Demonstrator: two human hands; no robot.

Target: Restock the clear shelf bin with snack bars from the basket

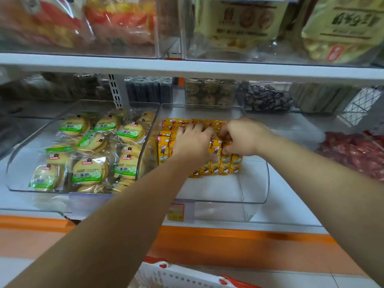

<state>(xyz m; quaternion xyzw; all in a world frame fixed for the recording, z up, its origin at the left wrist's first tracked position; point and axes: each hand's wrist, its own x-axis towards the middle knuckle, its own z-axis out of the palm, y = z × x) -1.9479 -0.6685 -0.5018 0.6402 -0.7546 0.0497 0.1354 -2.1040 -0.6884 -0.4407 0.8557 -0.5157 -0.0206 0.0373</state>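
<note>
A clear shelf bin [255, 183] sits on the middle shelf. Its back half holds rows of yellow snack bars [225, 163]. Both my hands are inside it. My left hand [193, 142] lies palm down over the bars on the left, its fingers slightly bent over them. My right hand [243, 138] has its fingers curled, pinching the top ends of bars in the front row. The white basket [166, 276] with red trim shows at the bottom edge, below my arms; its contents are out of view.
A clear bin of round green-labelled biscuits [89, 154] stands directly left. Red-wrapped snacks [357, 152] lie to the right. A yellow price tag [175, 213] hangs on the shelf front. An upper shelf [187, 68] with bagged snacks overhangs closely.
</note>
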